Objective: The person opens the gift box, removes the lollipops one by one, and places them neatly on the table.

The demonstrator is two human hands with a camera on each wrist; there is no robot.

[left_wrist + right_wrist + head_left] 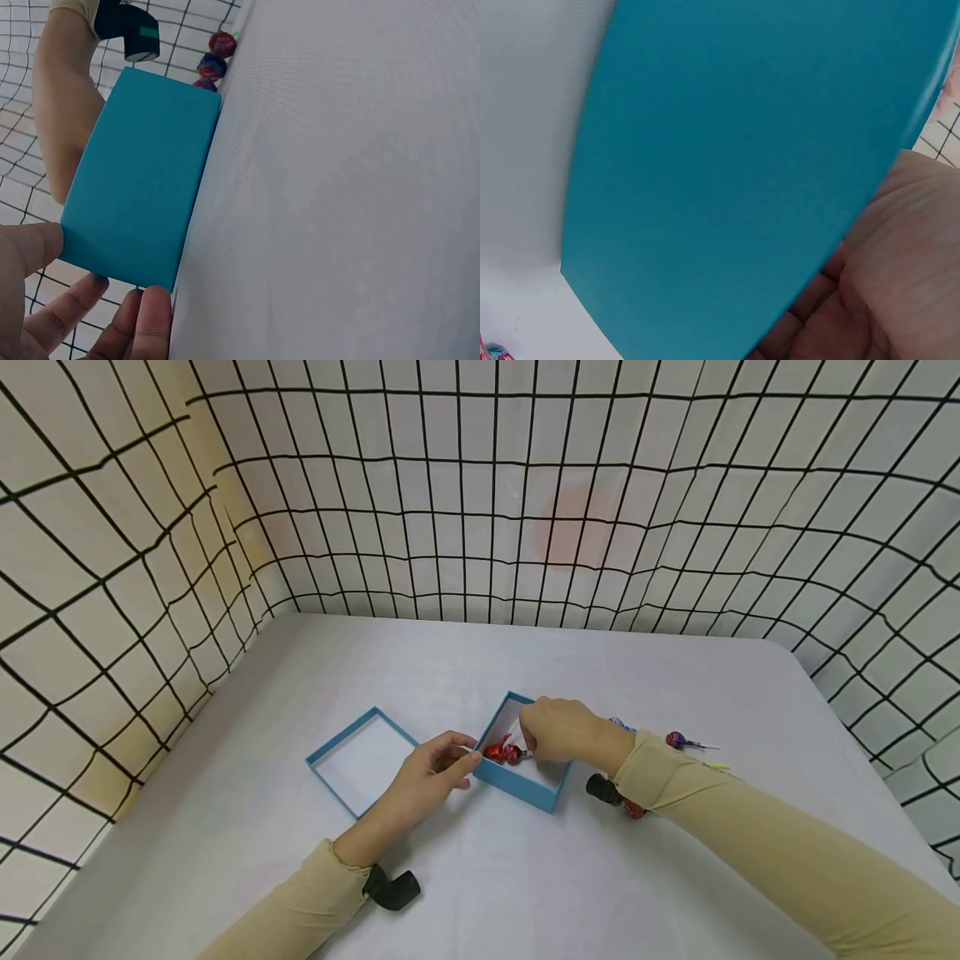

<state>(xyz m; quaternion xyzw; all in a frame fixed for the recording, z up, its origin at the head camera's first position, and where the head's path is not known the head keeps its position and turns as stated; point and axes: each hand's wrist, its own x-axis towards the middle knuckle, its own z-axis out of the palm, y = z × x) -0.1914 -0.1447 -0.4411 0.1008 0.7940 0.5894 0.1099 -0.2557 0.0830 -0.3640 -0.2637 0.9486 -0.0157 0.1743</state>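
My left hand [431, 770] grips the near left corner of an open blue box [517, 785], thumb on one side and fingers at the end wall [146, 180]. Over the box, my right hand [566, 731] reaches inside with curled fingers. A dark red lollipop [513, 754] lies in the box, its stick running to the right fingertips, which are partly hidden. Beside it rests a brighter red lollipop [494, 751]. In the right wrist view, the box's blue wall [720, 172] hides most of the right fingers.
Left of the box lies its blue-rimmed lid [341, 734], inside up. Several lollipops are on the white table to the right, including a purple-red one [677, 741] and a red one [633, 810] by the right wrist's black camera [603, 789]. Black netting [495, 510] surrounds the table.
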